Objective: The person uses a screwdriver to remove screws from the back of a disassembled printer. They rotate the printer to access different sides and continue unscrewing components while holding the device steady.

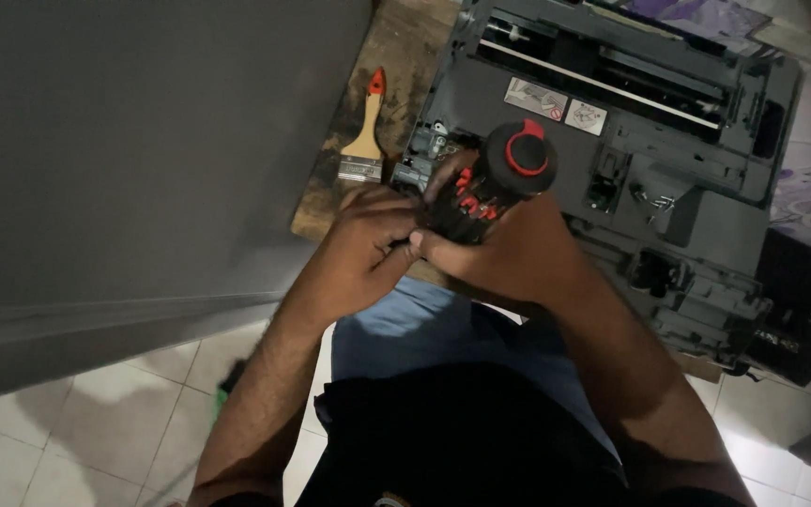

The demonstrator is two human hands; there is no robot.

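Both your hands meet on the screwdriver handle, right at the printer's near left corner

Your right hand (504, 249) is wrapped closed around the black-and-red screwdriver handle (509, 169) — its round cap sticks up above your knuckles. Your left hand (368, 235) curls against its lower end, fingertips pinched there. The opened grey printer (706, 216) lies just beyond on the wooden surface (401, 56) — a paintbrush (366, 141) rests left of it
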